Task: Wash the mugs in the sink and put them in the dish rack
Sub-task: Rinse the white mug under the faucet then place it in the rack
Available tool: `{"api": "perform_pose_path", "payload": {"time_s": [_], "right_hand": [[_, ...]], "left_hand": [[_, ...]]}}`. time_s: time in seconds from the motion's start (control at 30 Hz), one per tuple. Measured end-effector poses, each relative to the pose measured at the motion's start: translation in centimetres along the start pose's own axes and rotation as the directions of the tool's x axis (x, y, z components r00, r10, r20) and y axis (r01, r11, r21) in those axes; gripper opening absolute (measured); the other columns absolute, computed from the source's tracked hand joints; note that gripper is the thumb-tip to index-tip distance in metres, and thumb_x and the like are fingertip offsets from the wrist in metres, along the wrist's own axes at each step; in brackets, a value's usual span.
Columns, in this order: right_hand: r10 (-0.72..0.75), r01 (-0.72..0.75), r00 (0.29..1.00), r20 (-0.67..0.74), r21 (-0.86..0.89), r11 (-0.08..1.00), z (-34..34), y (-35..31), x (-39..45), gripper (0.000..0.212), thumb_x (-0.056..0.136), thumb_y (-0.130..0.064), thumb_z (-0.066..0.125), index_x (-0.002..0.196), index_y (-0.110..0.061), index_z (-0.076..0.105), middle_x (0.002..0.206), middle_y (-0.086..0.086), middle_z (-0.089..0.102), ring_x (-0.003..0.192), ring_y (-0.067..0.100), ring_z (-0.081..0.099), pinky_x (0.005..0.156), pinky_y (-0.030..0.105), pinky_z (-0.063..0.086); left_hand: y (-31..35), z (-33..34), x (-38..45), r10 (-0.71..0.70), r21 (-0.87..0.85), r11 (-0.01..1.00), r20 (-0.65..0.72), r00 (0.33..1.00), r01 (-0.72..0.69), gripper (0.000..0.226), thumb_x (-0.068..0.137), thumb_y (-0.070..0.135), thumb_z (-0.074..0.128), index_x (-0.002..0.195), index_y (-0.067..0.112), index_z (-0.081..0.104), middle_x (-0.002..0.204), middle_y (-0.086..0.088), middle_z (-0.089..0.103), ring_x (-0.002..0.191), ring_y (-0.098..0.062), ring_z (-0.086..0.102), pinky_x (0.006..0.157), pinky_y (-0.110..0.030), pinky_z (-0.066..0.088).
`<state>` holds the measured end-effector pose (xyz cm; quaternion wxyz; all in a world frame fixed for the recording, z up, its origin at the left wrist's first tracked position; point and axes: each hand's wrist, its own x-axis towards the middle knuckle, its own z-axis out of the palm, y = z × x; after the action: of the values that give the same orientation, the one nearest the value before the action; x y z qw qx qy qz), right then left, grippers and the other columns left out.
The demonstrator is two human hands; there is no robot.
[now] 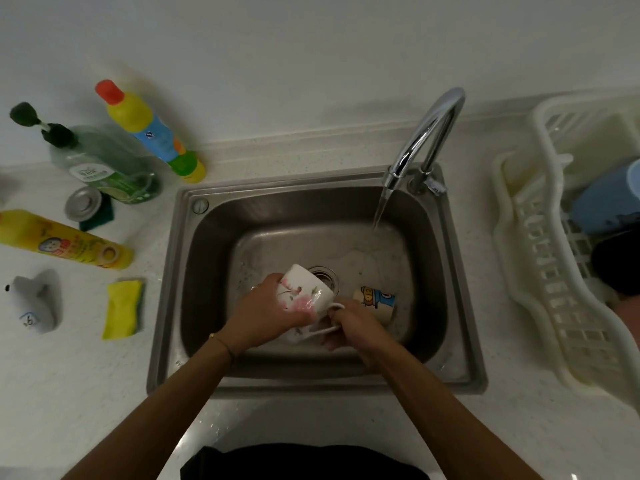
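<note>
Over the steel sink point(194, 271) I hold a white mug with pink flowers point(306, 289), tipped on its side. My left hand point(263, 313) grips its body. My right hand point(353, 327) curls round the handle and lower part. A second mug with a cartoon print point(375, 304) lies on the sink floor just right of my hands. Water runs from the chrome tap point(426, 143) into the back right of the basin. The white plastic dish rack point(540, 271) stands on the counter to the right, with a blue mug point(606, 202) and a dark one point(616, 265) in it.
Left of the sink stand a yellow bottle with a red cap point(149, 129), a green pump bottle point(104, 164) and a sink plug point(83, 204). A yellow bottle point(65, 239) lies on its side. A yellow sponge point(123, 308) and a grey dispenser point(33, 303) sit nearer.
</note>
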<state>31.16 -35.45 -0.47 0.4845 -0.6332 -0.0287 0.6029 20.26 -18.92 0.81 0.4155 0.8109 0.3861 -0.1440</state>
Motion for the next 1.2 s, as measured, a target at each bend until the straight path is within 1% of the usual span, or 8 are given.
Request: {"api": "perform_pose_path", "payload": {"time_s": [0.13, 0.33, 0.43, 0.63, 0.8, 1.0, 1.1, 1.2], "right_hand": [[-0.157, 0.131, 0.982, -0.109, -0.209, 0.969, -1.5, -1.9, -1.2, 0.02, 0.106, -0.019, 0.044, 0.106, -0.015, 0.064, 0.09, 0.008, 0.072, 0.062, 0.009, 0.065, 0.055, 0.02, 0.052], [-0.249, 0.243, 0.955, -0.158, -0.061, 0.968, -3.8, -4.4, -4.5, 0.014, 0.105, -0.026, 0.05, 0.103, -0.029, 0.063, 0.091, -0.003, 0.071, 0.074, 0.007, 0.071, 0.066, 0.024, 0.06], [-0.285, 0.271, 0.936, -0.209, -0.09, 0.958, -4.3, -4.2, -5.4, 0.015, 0.106, -0.036, 0.046, 0.112, -0.032, 0.059, 0.096, -0.011, 0.068, 0.082, -0.004, 0.07, 0.067, 0.019, 0.058], [-0.316, 0.287, 0.905, -0.285, -0.138, 0.948, -5.6, -4.6, -6.1, 0.022, 0.107, -0.036, 0.043, 0.106, -0.028, 0.063, 0.096, -0.003, 0.073, 0.083, 0.005, 0.071, 0.065, 0.017, 0.055], [-0.314, 0.283, 0.896, -0.313, -0.142, 0.949, -6.2, -4.6, -6.4, 0.024, 0.107, -0.037, 0.043, 0.101, -0.029, 0.065, 0.091, 0.004, 0.074, 0.086, 0.022, 0.071, 0.073, 0.031, 0.061], [-0.384, 0.315, 0.854, -0.35, -0.24, 0.918, -6.6, -4.7, -6.2, 0.031, 0.108, -0.036, 0.041, 0.102, -0.019, 0.067, 0.085, 0.007, 0.074, 0.076, 0.024, 0.071, 0.072, 0.042, 0.06], [-0.419, 0.319, 0.838, -0.349, -0.31, 0.896, -6.7, -4.8, -6.0, 0.034, 0.107, -0.038, 0.041, 0.1, -0.018, 0.067, 0.083, 0.006, 0.073, 0.075, 0.019, 0.072, 0.07, 0.038, 0.061], [-0.427, 0.3, 0.825, -0.369, -0.354, 0.886, -6.8, -4.9, -5.9, 0.033, 0.107, -0.038, 0.042, 0.095, -0.018, 0.066, 0.081, 0.003, 0.072, 0.075, 0.012, 0.07, 0.066, 0.023, 0.059]], "left_hand": [[1.1, 1.2, 1.0, 0.02, -0.4, 0.916, 0.104, 0.994, 0.023, 0.072, 0.073, 0.019, 0.091, 0.129, 0.032, 0.046, 0.119, 0.003, 0.065, 0.108, -0.02, 0.068, 0.087, -0.037, 0.062], [3.4, 3.2, 2.5, 0.158, -0.659, 0.752, 0.22, 0.963, 0.027, 0.063, 0.086, 0.013, 0.079, 0.138, 0.034, 0.05, 0.125, -0.003, 0.07, 0.116, -0.027, 0.068, 0.092, -0.048, 0.06], [5.0, 4.0, 2.9, 0.22, -0.689, 0.724, 0.252, 0.942, 0.015, 0.069, 0.084, 0.028, 0.078, 0.146, 0.027, 0.046, 0.13, -0.005, 0.068, 0.118, -0.027, 0.067, 0.093, -0.049, 0.06], [7.1, 4.6, 3.7, 0.245, -0.645, 0.764, 0.273, 0.93, -0.012, 0.078, 0.075, 0.049, 0.082, 0.143, 0.027, 0.05, 0.128, -0.007, 0.07, 0.117, -0.029, 0.068, 0.096, -0.06, 0.056], [7.7, 4.8, 4.1, 0.258, -0.649, 0.761, 0.295, 0.92, -0.005, 0.073, 0.078, 0.045, 0.081, 0.143, 0.029, 0.051, 0.128, -0.009, 0.07, 0.117, -0.032, 0.068, 0.096, -0.062, 0.055], [8.9, 4.9, 4.3, 0.314, -0.717, 0.697, 0.31, 0.897, 0.003, 0.06, 0.09, 0.029, 0.072, 0.145, 0.018, 0.05, 0.13, -0.017, 0.067, 0.121, -0.039, 0.064, 0.099, -0.057, 0.055], [9.0, 5.2, 4.6, 0.306, -0.747, 0.665, 0.297, 0.905, 0.021, 0.065, 0.09, 0.04, 0.073, 0.147, 0.019, 0.049, 0.133, -0.021, 0.064, 0.124, -0.045, 0.06, 0.1, -0.06, 0.052], [9.2, 5.5, 4.6, 0.248, -0.762, 0.643, 0.302, 0.921, 0.077, 0.073, 0.092, 0.069, 0.057, 0.149, 0.024, 0.048, 0.138, -0.019, 0.061, 0.127, -0.043, 0.058, 0.098, -0.056, 0.053]]}}
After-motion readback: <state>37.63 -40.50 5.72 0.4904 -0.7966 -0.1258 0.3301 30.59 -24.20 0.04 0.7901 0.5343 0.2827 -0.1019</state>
